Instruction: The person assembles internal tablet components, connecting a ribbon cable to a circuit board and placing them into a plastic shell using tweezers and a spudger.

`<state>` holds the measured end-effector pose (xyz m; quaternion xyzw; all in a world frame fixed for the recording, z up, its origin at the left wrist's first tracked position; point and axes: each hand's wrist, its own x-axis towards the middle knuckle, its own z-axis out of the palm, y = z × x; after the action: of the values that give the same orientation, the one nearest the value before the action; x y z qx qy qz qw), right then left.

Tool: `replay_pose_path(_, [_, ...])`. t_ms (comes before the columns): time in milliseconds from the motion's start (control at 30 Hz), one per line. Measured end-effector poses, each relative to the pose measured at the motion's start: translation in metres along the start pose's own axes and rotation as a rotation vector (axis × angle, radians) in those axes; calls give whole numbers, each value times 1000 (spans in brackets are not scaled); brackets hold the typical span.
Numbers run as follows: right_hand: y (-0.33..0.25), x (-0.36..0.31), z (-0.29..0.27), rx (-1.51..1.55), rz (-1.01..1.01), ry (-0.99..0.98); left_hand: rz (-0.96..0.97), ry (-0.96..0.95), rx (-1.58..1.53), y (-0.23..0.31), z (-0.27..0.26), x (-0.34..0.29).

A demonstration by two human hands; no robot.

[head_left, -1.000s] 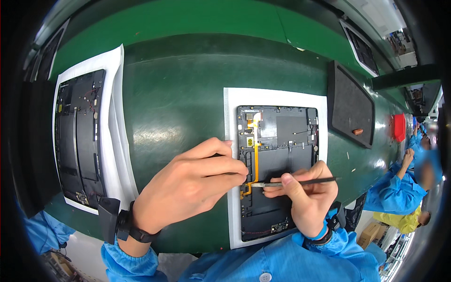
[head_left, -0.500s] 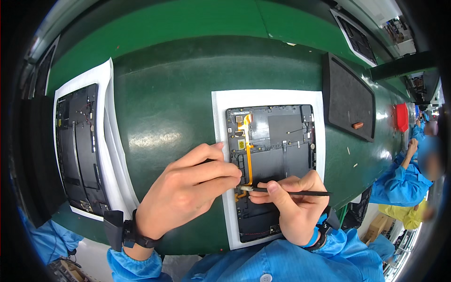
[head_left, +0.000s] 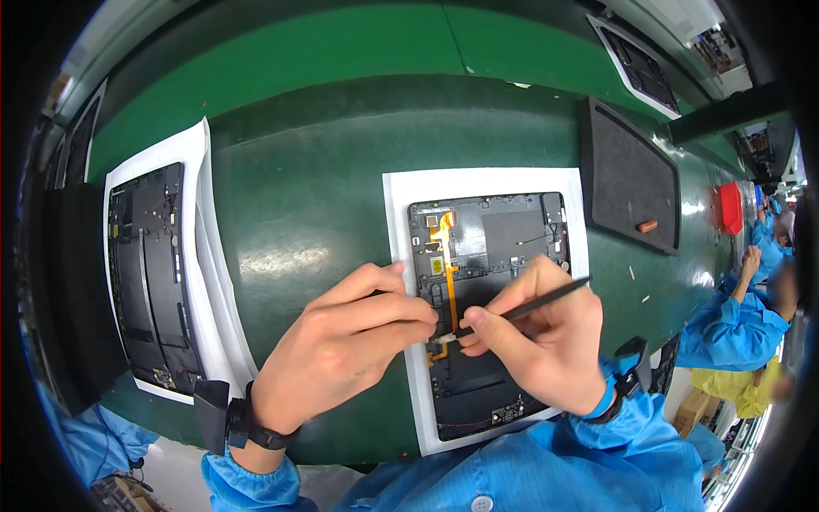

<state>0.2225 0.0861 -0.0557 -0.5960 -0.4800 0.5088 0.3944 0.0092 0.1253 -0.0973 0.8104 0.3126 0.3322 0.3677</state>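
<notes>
A black tablet housing (head_left: 518,230) lies open on a white sheet (head_left: 478,183) in front of me, its inner side up. An orange ribbon cable (head_left: 451,286) runs down its left part. My right hand (head_left: 554,350) pinches a slim black stick-like tool (head_left: 554,296), which slants down to the left. The tool's pale tip is at the cable's lower end. My left hand (head_left: 337,337) reaches over the housing's left edge, fingertips pressed together beside that tip. Something dark shows between its fingers, but what it is I cannot make out.
Another open tablet housing (head_left: 153,256) lies on white sheets at the left. A dark tray (head_left: 627,183) holding a small brown piece (head_left: 647,226) is at the right, with a red bin (head_left: 730,208) beyond. Co-workers in blue (head_left: 725,317) sit farther right.
My right hand has turned and shifted slightly, so the tool's rear end now points up to the right instead of lying nearly level. My left hand stays at the same spot.
</notes>
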Motion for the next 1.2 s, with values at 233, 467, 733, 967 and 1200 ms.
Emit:
replay_pose_path(233, [-31,15,-8,-424,-286,-390,20,-8,-12,-2,0,1])
replay_pose_path(467, [12,-19,-9,280,22,200,-2,-27,-14,1,-1,1])
replay_pose_path(733, [27,-24,-8,321,-125,228,28,-50,59,-2,-1,9])
replay_pose_path(967, [21,-19,-15,146,-175,103,-11,-40,156,4,-2,9])
replay_pose_path(1200, [20,-14,-80,212,-158,434,-292,209,319,32,25,8])
